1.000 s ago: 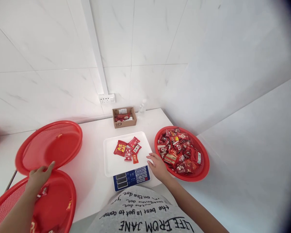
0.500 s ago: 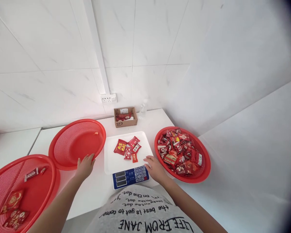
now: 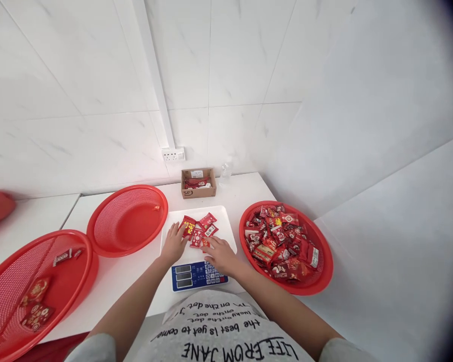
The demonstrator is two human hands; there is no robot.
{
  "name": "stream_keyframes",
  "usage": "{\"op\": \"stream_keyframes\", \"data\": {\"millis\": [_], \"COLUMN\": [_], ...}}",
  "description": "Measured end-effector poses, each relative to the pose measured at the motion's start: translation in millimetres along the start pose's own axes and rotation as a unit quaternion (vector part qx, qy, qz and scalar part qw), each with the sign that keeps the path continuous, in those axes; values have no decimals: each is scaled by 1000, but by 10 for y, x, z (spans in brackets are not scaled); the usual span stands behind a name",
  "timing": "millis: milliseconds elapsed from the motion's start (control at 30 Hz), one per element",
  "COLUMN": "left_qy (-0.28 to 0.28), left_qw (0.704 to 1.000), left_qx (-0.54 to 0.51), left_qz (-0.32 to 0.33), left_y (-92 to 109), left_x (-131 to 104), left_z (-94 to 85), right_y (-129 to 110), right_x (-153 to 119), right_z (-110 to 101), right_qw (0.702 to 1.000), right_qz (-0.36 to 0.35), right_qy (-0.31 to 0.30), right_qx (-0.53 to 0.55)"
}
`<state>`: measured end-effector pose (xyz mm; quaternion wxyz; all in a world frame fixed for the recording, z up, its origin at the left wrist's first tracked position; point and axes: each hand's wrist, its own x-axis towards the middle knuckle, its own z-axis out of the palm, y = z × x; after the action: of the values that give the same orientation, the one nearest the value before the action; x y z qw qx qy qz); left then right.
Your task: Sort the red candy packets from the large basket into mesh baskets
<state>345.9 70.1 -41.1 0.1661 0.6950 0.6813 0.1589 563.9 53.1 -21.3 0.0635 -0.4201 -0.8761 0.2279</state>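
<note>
Several red candy packets lie grouped on the white tray of a scale, whose blue keypad panel faces me. My left hand is over the tray's left side, its fingers apart and touching the large red packet with yellow print. From the right, my right hand reaches over the front of the tray, fingers spread at the small packets and partly covering an orange-red one. Neither hand has lifted anything.
A red basket full of packets stands right. Left are a red basket with one small packet and another with several packets. Behind the scale are a cardboard box and a clear bottle, near the wall.
My left hand has moved right from the rim of the left basket onto the tray. My right hand has moved left from the tray's edge to the packets. The view has shifted slightly.
</note>
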Motion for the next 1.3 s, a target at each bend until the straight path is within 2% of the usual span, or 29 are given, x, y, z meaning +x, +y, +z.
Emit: {"op": "stream_keyframes", "data": {"millis": [67,167,367,433,500,567,600,633,667,733,833,933,1033,1133,1200,1300], "left_qy": [6,16,52,77,107,119,109,89,64,11,-53,-107,-134,-145,-165,-195], "left_qw": [998,996,982,968,926,839,792,757,732,710,715,728,735,736,727,705], "left_qx": [-35,-59,-127,-177,-309,-485,-559,-609,-643,-674,-673,-659,-649,-644,-649,-664], "left_qz": [-43,-66,-131,-158,-190,-216,-220,-219,-215,-203,-180,-158,-146,-149,-152,-153], "left_y": [183,296,372,415,472,547,593,644,698,806,926,946,872,750,658,513], "left_x": [143,256,200,149,85,7,-36,-80,-124,-208,-307,-361,-376,-372,-367,-362], "left_z": [88,103,8,-34,-96,-181,-228,-274,-316,-382,-430,-462,-530,-636,-711,-803], "right_y": [-1,62,274,333,367,357,334,299,254,151,10,-91,-191,-306,-376,-458], "right_x": [61,62,-51,-77,-102,-121,-126,-125,-117,-77,20,104,151,190,221,276], "right_z": [32,70,102,112,106,72,41,1,-46,-158,-334,-479,-573,-616,-621,-604], "right_qw": [999,999,999,1000,999,998,996,990,981,944,874,847,818,755,720,695], "right_qz": [-7,-8,-9,-4,0,6,14,25,40,67,79,91,128,176,197,208], "right_qy": [-31,-50,-30,-22,-12,7,23,42,62,97,129,137,136,120,106,93], "right_qx": [-9,-15,5,17,30,61,90,130,182,307,462,506,544,620,657,682]}}
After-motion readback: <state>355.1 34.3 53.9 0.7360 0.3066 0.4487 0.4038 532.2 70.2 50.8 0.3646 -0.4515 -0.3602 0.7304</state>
